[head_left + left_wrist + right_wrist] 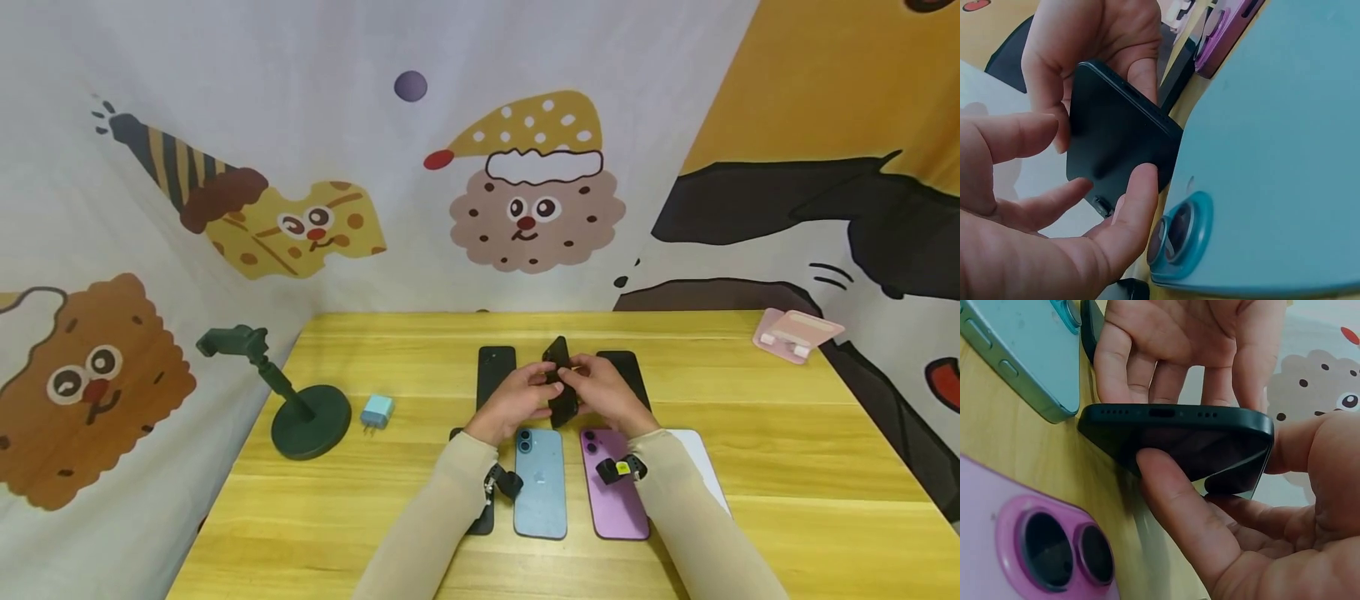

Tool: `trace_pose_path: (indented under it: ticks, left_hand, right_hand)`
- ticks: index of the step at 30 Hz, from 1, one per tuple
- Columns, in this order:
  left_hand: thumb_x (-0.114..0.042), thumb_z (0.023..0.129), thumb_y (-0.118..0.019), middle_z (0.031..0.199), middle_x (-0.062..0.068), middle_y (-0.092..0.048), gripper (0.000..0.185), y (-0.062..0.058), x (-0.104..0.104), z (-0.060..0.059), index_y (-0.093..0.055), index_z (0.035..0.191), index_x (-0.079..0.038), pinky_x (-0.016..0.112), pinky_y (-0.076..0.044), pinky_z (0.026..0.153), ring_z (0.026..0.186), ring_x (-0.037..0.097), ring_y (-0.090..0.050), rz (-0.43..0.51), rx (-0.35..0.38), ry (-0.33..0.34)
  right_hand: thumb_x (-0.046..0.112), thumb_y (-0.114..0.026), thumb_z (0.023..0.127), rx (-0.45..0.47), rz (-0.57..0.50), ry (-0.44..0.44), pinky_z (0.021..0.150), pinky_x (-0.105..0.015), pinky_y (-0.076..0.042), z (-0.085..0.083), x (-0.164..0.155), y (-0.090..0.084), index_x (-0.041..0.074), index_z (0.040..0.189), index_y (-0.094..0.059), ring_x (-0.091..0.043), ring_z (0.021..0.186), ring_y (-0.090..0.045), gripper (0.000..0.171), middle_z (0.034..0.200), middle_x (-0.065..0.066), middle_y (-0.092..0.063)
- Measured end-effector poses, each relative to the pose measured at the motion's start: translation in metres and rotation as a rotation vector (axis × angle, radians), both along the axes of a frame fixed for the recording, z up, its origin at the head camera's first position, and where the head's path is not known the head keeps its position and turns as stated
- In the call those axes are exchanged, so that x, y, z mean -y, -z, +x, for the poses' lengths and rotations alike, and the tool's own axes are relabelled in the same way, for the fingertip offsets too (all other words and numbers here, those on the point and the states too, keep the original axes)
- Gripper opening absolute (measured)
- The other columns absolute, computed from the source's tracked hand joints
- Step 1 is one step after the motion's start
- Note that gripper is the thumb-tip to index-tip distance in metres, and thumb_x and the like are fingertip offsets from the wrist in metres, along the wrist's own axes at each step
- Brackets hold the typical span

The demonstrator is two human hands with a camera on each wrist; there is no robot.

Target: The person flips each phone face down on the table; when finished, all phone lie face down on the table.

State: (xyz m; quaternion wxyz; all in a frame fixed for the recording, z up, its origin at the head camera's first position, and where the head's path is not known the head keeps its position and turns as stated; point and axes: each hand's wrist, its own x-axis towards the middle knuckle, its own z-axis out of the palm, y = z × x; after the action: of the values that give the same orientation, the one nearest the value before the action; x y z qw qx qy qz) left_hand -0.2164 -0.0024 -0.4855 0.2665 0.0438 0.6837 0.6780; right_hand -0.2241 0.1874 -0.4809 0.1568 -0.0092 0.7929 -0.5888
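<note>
A dark smartphone (pixel 564 407) is held tilted up on edge above the table, between both hands. My right hand (pixel 609 392) grips it; in the right wrist view the thumb (pixel 1169 481) lies across its glossy face, with other fingers around its edge. My left hand (pixel 516 402) is at the phone's back, fingers spread, with fingertips (pixel 1143 178) touching the matte surface in the left wrist view; its thumb stands apart from the phone there. The port edge (pixel 1161 413) faces the right wrist camera. Below the hands lie a light blue phone (pixel 542 492) and a purple phone (pixel 617 504).
Dark phones lie at the back left (pixel 495 367) and back right (pixel 628 371); another dark phone (pixel 483 522) is partly under the left forearm. A white flat item (pixel 701 458) shows beside the right sleeve. Also present are a green stand (pixel 311 421), charger (pixel 377 411) and pink stand (pixel 795 337).
</note>
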Motion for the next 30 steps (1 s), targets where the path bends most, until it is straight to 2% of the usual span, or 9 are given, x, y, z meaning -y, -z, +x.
trace_pose_path:
  ticks: [4,7,10,13,15,20,24,30]
  left_hand:
    - [-0.024,0.105,-0.068,0.165,0.018,-0.041,0.056,0.000,0.001,0.000,-0.050,0.158,-0.017,0.047,-0.057,0.107,0.138,0.031,-0.059,0.008,0.002,-0.025]
    - [-0.022,0.105,-0.067,0.158,0.016,-0.049,0.053,0.000,0.003,0.000,-0.052,0.155,-0.013,0.047,-0.058,0.106,0.134,0.028,-0.062,0.046,-0.004,-0.075]
    - [-0.014,0.103,-0.066,0.142,0.014,-0.062,0.049,0.000,0.004,-0.003,-0.055,0.150,-0.009,0.044,-0.060,0.101,0.119,0.024,-0.066,0.091,0.004,-0.151]
    - [-0.010,0.101,-0.064,0.127,0.013,-0.069,0.047,0.001,0.004,-0.006,-0.057,0.147,-0.008,0.040,-0.062,0.094,0.108,0.022,-0.068,0.138,0.051,-0.201]
    - [-0.010,0.101,-0.064,0.123,0.014,-0.071,0.047,0.002,0.003,-0.006,-0.056,0.147,-0.007,0.041,-0.063,0.092,0.105,0.023,-0.070,0.179,0.087,-0.205]
    - [-0.011,0.104,-0.064,0.128,0.018,-0.071,0.047,0.000,0.003,-0.006,-0.052,0.150,-0.005,0.046,-0.063,0.091,0.108,0.025,-0.074,0.251,0.146,-0.173]
    - [-0.012,0.104,-0.064,0.130,0.017,-0.069,0.046,-0.002,0.002,-0.005,-0.052,0.148,-0.006,0.043,-0.064,0.087,0.105,0.024,-0.073,0.244,0.139,-0.172]
    - [-0.014,0.104,-0.065,0.130,0.015,-0.070,0.044,-0.004,0.004,-0.006,-0.055,0.146,-0.008,0.040,-0.064,0.083,0.110,0.026,-0.073,0.157,0.079,-0.177]
  right_hand:
    - [0.021,-0.053,0.111,-0.021,0.012,0.009,0.075,-0.043,-0.067,0.002,-0.001,-0.002,-0.010,0.145,-0.050,-0.035,0.103,-0.076,0.046,0.132,-0.033,-0.063]
    - [0.019,-0.054,0.110,-0.045,0.023,0.022,0.073,-0.042,-0.067,0.003,-0.003,-0.005,-0.010,0.145,-0.050,-0.032,0.097,-0.077,0.045,0.126,-0.031,-0.065]
    - [0.017,-0.055,0.110,-0.066,0.011,0.041,0.069,-0.042,-0.067,0.006,-0.003,-0.014,-0.010,0.145,-0.051,-0.028,0.091,-0.076,0.044,0.122,-0.029,-0.065]
    - [0.016,-0.055,0.109,-0.087,-0.015,0.040,0.069,-0.041,-0.067,0.008,-0.001,-0.024,-0.010,0.145,-0.051,-0.026,0.090,-0.075,0.044,0.121,-0.029,-0.065]
    - [0.016,-0.056,0.109,-0.110,-0.008,0.041,0.071,-0.040,-0.066,0.011,0.000,-0.030,-0.009,0.145,-0.052,-0.026,0.092,-0.074,0.044,0.121,-0.028,-0.065]
    - [0.017,-0.057,0.109,-0.168,0.053,0.045,0.076,-0.036,-0.065,0.015,0.004,-0.040,-0.006,0.143,-0.057,-0.028,0.099,-0.072,0.041,0.121,-0.026,-0.067]
    - [0.016,-0.058,0.108,-0.177,0.059,0.049,0.074,-0.037,-0.066,0.017,0.003,-0.043,-0.004,0.142,-0.058,-0.029,0.099,-0.071,0.040,0.120,-0.026,-0.067]
    - [0.016,-0.058,0.109,-0.145,0.004,0.048,0.072,-0.045,-0.067,0.015,-0.001,-0.040,-0.005,0.145,-0.055,-0.026,0.095,-0.072,0.041,0.121,-0.027,-0.065]
